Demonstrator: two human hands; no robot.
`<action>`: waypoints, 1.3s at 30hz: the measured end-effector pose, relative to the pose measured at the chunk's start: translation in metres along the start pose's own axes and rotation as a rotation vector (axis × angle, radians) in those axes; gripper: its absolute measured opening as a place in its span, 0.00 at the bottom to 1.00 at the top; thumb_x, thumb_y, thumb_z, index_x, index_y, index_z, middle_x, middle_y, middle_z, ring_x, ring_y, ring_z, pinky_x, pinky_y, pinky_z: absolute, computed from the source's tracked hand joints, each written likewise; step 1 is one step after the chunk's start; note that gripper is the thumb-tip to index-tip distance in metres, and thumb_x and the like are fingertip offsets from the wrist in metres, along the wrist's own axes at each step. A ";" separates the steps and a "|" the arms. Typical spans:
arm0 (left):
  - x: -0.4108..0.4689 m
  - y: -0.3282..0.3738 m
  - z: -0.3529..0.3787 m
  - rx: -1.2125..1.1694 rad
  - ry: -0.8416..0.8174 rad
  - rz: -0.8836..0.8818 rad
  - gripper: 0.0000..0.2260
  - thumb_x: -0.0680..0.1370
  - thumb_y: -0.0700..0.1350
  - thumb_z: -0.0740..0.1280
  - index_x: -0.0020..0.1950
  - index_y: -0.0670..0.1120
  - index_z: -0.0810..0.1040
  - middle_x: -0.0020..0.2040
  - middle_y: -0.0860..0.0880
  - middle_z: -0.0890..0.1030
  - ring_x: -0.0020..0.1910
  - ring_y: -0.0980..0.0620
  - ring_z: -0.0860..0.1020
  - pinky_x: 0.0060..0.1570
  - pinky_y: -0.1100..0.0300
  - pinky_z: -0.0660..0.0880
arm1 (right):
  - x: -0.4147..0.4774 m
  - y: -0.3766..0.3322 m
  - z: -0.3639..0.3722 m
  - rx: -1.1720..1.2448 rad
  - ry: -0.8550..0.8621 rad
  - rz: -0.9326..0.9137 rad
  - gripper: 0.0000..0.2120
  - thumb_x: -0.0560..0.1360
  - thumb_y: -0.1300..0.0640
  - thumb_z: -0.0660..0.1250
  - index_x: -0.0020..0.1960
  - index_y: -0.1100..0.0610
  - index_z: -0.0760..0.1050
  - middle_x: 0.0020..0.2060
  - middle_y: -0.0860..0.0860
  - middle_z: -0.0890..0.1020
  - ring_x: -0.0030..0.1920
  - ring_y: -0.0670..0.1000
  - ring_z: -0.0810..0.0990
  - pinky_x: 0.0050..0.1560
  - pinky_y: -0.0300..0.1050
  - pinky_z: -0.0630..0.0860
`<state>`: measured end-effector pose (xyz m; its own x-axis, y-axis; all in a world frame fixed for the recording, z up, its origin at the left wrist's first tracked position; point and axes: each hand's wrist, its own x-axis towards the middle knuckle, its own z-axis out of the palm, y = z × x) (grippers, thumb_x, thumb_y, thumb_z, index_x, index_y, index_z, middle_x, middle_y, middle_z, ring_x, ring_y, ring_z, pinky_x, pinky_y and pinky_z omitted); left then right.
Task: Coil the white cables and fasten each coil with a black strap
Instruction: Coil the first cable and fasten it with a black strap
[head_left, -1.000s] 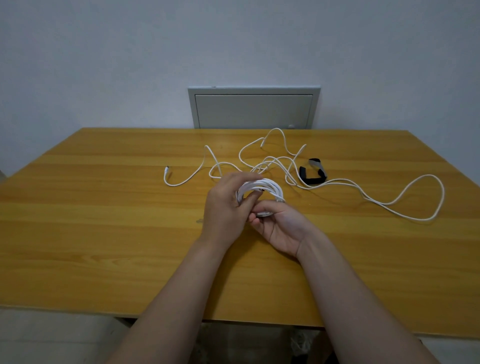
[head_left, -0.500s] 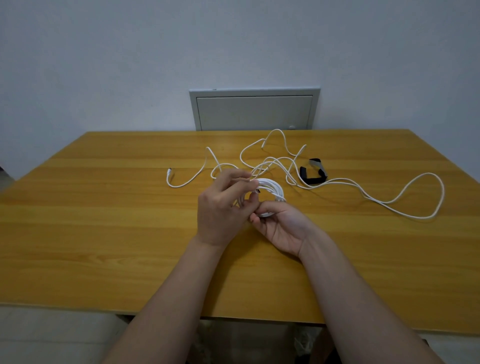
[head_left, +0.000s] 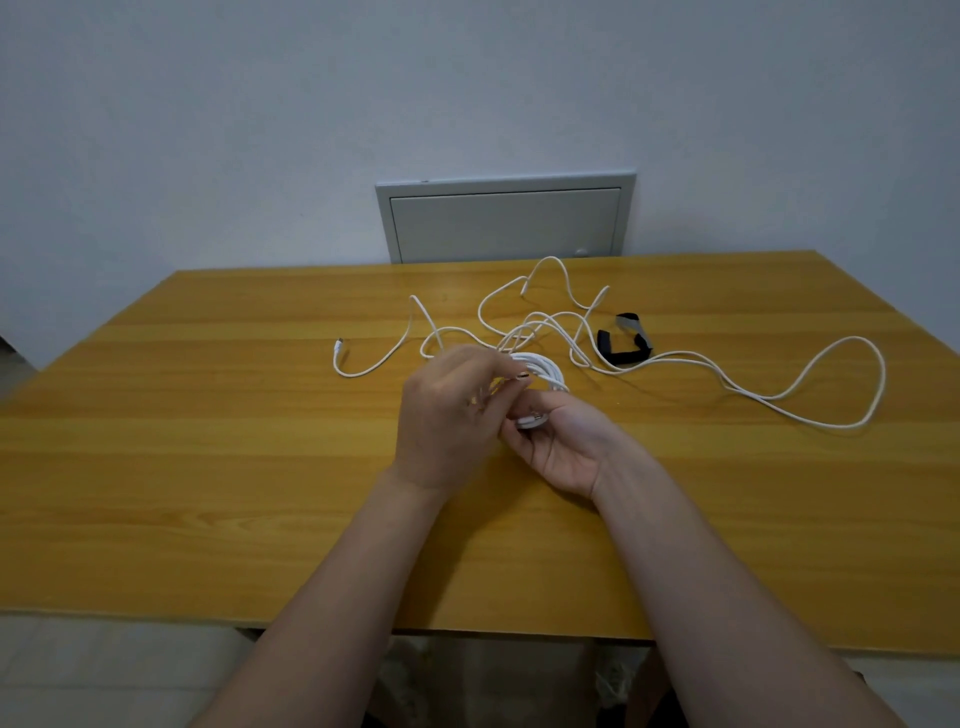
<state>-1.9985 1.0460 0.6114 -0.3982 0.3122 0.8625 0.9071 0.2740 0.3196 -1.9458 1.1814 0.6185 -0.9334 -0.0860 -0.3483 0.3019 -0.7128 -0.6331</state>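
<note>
A small white cable coil (head_left: 543, 368) sits between my hands above the middle of the wooden table (head_left: 208, 467). My right hand (head_left: 558, 447), palm up, grips the coil's near side, where a white plug end shows. My left hand (head_left: 449, 410) is over the coil's left side and pinches something small and dark at its fingertips; I cannot tell what it is. A long loose white cable (head_left: 779, 400) lies tangled behind the coil and loops far to the right. A black strap (head_left: 626, 345) lies curled on the table behind the tangle.
A grey wall panel (head_left: 506, 221) is set in the white wall behind the table. One loose cable end (head_left: 340, 344) lies to the left of the tangle. The table's near edge runs just below my forearms.
My left hand has lifted off the coil's top and drawn its fingertips together in a pinch. My right hand has kept its hold on the coil. The camera has tilted slightly.
</note>
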 end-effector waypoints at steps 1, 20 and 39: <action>0.004 0.000 -0.003 -0.004 -0.008 -0.020 0.03 0.75 0.40 0.78 0.46 0.42 0.86 0.44 0.49 0.86 0.44 0.49 0.84 0.43 0.49 0.80 | 0.000 0.000 0.001 -0.020 0.010 0.011 0.09 0.80 0.72 0.57 0.48 0.67 0.76 0.37 0.59 0.82 0.33 0.51 0.85 0.32 0.37 0.81; 0.046 0.009 -0.030 -0.198 -0.150 -0.273 0.06 0.71 0.40 0.80 0.44 0.44 0.85 0.39 0.50 0.86 0.38 0.53 0.84 0.40 0.57 0.82 | -0.009 -0.002 0.012 -0.168 0.083 0.094 0.05 0.80 0.71 0.61 0.49 0.67 0.76 0.39 0.59 0.77 0.24 0.46 0.79 0.26 0.34 0.78; 0.028 -0.018 -0.021 -0.251 -0.118 -0.671 0.05 0.80 0.41 0.72 0.55 0.43 0.86 0.43 0.47 0.85 0.35 0.50 0.86 0.36 0.55 0.83 | -0.011 0.004 -0.004 -0.910 0.079 -0.221 0.07 0.73 0.69 0.70 0.45 0.59 0.76 0.34 0.57 0.83 0.30 0.49 0.79 0.29 0.40 0.74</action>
<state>-2.0235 1.0307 0.6378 -0.8793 0.2499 0.4055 0.4606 0.2286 0.8577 -1.9337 1.1822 0.6167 -0.9819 0.0571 -0.1807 0.1863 0.1141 -0.9758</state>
